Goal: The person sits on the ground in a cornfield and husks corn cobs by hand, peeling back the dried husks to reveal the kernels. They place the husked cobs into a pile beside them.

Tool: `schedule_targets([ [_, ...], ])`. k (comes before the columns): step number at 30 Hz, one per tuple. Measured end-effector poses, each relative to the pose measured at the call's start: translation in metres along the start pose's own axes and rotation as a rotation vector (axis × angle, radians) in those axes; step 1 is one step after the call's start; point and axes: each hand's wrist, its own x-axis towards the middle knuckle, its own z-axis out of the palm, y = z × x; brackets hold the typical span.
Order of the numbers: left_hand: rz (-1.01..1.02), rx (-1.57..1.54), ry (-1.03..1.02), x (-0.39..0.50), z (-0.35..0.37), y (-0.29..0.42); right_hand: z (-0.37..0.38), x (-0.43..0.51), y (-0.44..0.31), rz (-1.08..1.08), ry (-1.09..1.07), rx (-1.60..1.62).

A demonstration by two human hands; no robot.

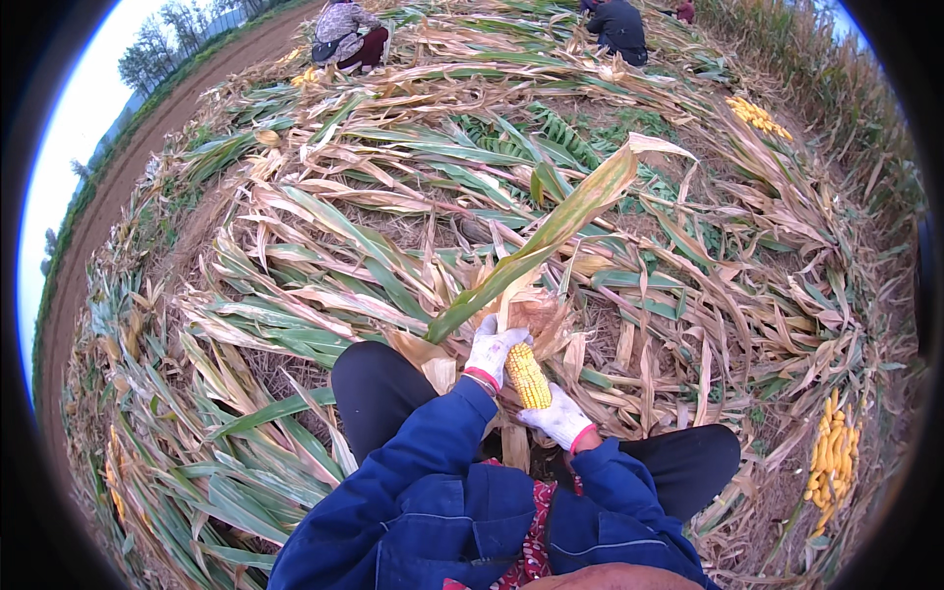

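Note:
A bare yellow ear of corn (528,377) lies slantwise between my two gloved hands, its rows of kernels facing up. My left hand (495,349), in a white knit glove with a pink cuff, grips its far end, where pale dry husk (542,313) spreads out. Around the near end curl the fingers of my right hand (560,419), gloved the same way. A long green-and-tan corn leaf (531,251) rises from beside my left hand. Both hands are in front of my bent knees, and the fingers under the ear are hidden.
Cut corn stalks (354,273) and dry leaves cover the ground. Piles of husked corn lie at the right (833,461) and far right (758,116). A person (348,33) crouches at the back left; another person (619,31) is at the back right. Standing corn (818,88) borders the right side.

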Motion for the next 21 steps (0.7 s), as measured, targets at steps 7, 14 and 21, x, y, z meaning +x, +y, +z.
schedule_targets([
  [7, 0.085, -0.003, -0.027, -0.005, -0.007, 0.013, -0.017, -0.002, -0.022, 0.078, -0.018, -0.184],
  [14, 0.357, 0.431, 0.013, 0.014, -0.024, -0.012, -0.023, -0.011, -0.050, 0.103, 0.139, -0.139],
  [21, 0.059, 0.373, 0.116, -0.003, -0.012, -0.021, -0.003, -0.012, -0.036, 0.017, 0.286, -0.332],
])
